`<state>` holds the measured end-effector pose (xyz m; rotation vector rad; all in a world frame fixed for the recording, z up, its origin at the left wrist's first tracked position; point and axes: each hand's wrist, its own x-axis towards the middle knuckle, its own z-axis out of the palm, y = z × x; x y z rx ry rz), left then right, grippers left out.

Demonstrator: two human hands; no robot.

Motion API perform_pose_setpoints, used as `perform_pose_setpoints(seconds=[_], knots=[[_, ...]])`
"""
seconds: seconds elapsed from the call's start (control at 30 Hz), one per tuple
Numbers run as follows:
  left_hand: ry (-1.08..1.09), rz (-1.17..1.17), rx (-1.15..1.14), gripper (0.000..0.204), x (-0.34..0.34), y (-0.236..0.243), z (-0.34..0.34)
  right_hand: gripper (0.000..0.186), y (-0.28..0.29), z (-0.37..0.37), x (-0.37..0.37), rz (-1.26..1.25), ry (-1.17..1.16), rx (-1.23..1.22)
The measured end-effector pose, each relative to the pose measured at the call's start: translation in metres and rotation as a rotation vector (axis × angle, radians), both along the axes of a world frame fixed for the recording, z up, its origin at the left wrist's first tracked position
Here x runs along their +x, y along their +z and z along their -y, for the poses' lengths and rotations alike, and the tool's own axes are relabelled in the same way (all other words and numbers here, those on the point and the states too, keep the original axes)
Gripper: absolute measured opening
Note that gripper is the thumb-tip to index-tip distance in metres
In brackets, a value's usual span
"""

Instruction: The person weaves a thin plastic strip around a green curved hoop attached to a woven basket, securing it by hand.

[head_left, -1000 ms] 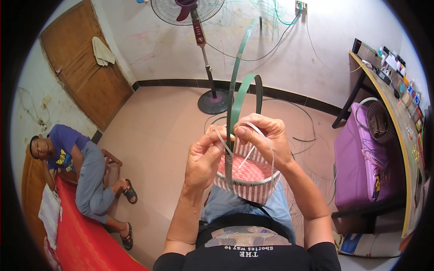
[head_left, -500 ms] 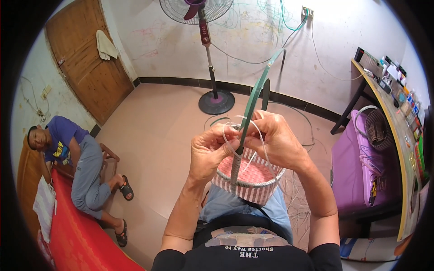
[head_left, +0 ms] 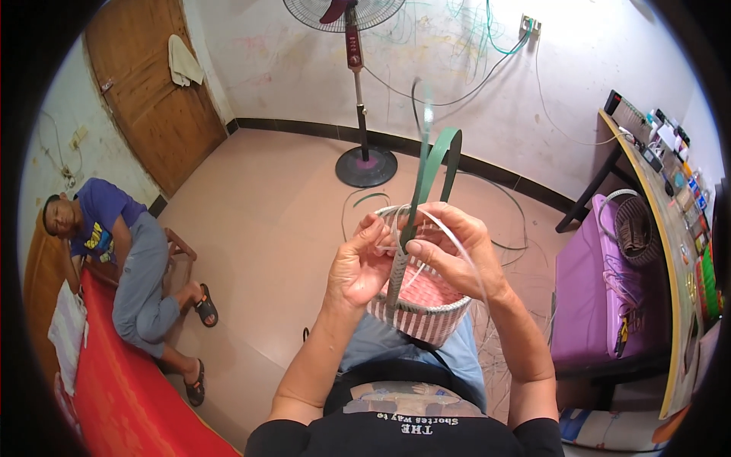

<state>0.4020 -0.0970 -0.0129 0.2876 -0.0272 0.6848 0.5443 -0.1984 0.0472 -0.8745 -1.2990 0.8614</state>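
A small woven basket [head_left: 426, 324] with pink-and-white striped sides and a pink base rests at my lap. From its rim rise flat green straps [head_left: 432, 171], one of them bent over into a loop. The lower part of the near upright is a handle section wrapped in a pale weave [head_left: 397, 278]. My right hand [head_left: 463, 247] is closed on a green strap just above the wrapping, thumb pressed against it. A narrow white strip [head_left: 449, 231] curves across that hand. My left hand [head_left: 355, 270] is closed beside the upright, fingertips pinching the white strip near the wrapping.
A standing fan [head_left: 365, 166] is ahead by the wall. To the right are a purple bin [head_left: 575, 305] with a dark basket [head_left: 636, 228] on it and a cluttered desk [head_left: 661, 179]. Loose strips litter the floor. At left, a person [head_left: 141, 266] sits beside a red-covered surface [head_left: 114, 365].
My hands have moved slightly apart, the left one drawing lower and away from the strap. The green strap's free end now stands more upright, and its loop shows beside it.
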Motion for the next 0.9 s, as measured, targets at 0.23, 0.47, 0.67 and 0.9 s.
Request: perform_pose_setpoints(seconds=[0.23,0.47,0.67,0.9], knots=[[0.283,-0.258,0.015,0.021,-0.031,-0.036,-0.06,0.046,-0.022,0.001,-0.001,0.166,-0.108,0.077],[0.258,-0.402,0.283,0.029,-0.171,-0.097,-0.192,0.064,-0.031,-0.002,-0.006,-0.031,-0.07,0.105],[0.752,-1.209,0.264,0.031,-0.206,-0.134,-0.199,0.015,-0.038,-0.009,0.002,-0.166,0.002,0.057],[0.5,-1.501,0.568,0.026,-0.105,-0.172,-0.138,0.007,-0.025,-0.001,0.006,-0.091,-0.126,0.114]])
